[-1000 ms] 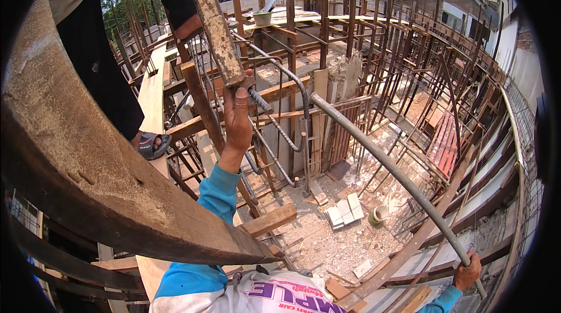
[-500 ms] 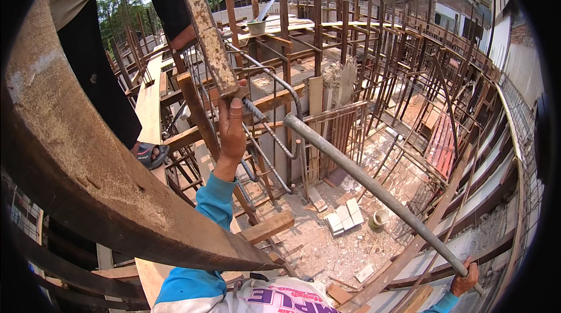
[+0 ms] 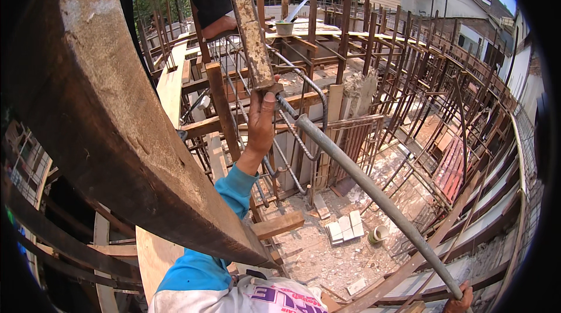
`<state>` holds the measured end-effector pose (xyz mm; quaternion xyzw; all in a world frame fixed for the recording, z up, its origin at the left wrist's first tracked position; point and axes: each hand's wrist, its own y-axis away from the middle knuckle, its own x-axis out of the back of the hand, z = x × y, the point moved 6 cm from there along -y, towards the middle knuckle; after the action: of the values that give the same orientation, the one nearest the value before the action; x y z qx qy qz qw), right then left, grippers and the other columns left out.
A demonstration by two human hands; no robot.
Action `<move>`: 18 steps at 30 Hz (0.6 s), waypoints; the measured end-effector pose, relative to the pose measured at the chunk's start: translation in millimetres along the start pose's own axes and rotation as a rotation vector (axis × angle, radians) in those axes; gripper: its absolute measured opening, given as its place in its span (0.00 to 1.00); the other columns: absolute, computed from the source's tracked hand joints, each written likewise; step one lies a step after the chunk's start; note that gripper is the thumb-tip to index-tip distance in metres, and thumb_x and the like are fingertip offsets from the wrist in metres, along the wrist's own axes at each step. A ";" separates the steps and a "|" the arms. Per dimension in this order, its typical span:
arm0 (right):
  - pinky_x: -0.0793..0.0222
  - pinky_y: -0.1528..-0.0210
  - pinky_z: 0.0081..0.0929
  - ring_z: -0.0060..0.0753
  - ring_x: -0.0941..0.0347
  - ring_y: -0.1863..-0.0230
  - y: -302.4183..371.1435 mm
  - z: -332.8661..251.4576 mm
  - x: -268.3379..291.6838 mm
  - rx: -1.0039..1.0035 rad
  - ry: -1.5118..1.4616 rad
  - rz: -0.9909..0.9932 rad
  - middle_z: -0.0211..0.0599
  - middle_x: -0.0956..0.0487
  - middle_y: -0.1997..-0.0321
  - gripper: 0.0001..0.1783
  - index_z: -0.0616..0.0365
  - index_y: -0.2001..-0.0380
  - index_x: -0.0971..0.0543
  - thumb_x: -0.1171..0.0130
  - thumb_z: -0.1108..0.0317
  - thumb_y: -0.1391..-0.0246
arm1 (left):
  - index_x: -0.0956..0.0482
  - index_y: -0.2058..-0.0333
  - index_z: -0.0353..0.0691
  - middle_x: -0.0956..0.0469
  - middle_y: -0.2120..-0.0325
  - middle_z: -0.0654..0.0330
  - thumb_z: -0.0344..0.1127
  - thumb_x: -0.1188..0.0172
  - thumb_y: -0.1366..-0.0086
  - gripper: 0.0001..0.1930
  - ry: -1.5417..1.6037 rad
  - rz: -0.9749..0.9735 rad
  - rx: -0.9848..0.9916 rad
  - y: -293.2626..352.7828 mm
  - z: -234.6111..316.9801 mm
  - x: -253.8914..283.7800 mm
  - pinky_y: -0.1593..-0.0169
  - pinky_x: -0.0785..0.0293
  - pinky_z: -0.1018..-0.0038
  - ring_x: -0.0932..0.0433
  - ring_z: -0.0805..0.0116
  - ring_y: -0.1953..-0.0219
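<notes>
My left hand (image 3: 261,127) is raised to the lower end of a mottled timber (image 3: 252,32), thumb pointing up and fingers curled behind. A ribbed steel bar (image 3: 286,105) emerges beside the thumb. Whether the fingers grip the bar or the timber is hidden. My right hand (image 3: 461,298), at the lower right, is closed around the low end of a long grey metal pipe (image 3: 374,187). The pipe slants up to the left, and its upper mouth meets the steel bar a little right of my left hand. Bent steel bars (image 3: 318,99) hang around that spot.
A thick curved timber (image 3: 146,143) crosses the left side over my left arm. A person's bare foot (image 3: 220,26) stands on the framework above. Below lie pale blocks (image 3: 345,228) and a bucket (image 3: 378,234). Rusty uprights (image 3: 345,32) and a grey tub (image 3: 284,28) stand beyond.
The pipe's upper end has come up against the steel bar, where a gap showed before. My right hand sits lower in view. The whole scene has shifted right as my head turned.
</notes>
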<state>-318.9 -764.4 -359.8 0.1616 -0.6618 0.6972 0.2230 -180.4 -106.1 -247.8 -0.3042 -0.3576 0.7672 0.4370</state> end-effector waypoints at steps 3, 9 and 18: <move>0.37 0.79 0.39 0.46 0.31 0.82 2.4 3.5 -8.3 0.107 0.035 -0.042 0.37 0.26 0.83 0.05 0.50 0.82 0.23 0.41 0.63 0.59 | 0.39 0.43 0.37 0.33 0.47 0.60 0.42 0.59 0.30 0.21 0.011 0.017 -0.005 1.0 -2.5 -0.4 0.41 0.44 0.74 0.35 0.71 0.46; 0.35 0.76 0.39 0.48 0.29 0.80 -10.1 -21.0 -7.2 -0.029 -0.167 -0.137 0.42 0.25 0.82 0.05 0.54 0.79 0.22 0.43 0.66 0.59 | 0.39 0.43 0.36 0.33 0.46 0.60 0.44 0.60 0.30 0.22 0.010 0.037 0.019 2.0 3.7 -7.1 0.39 0.48 0.75 0.37 0.69 0.44; 0.35 0.71 0.39 0.52 0.30 0.76 1.9 -13.9 18.9 -0.213 -0.337 -0.673 0.51 0.25 0.78 0.13 0.62 0.71 0.21 0.39 0.64 0.58 | 0.48 0.39 0.42 0.38 0.45 0.53 0.52 0.56 0.33 0.30 0.395 0.144 0.254 53.5 -7.8 -19.6 0.40 0.42 0.64 0.39 0.65 0.42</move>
<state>-335.0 -748.8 -352.6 0.4580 -0.6676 0.4763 0.3431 -190.1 -140.7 -292.6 -0.4156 -0.1435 0.7608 0.4774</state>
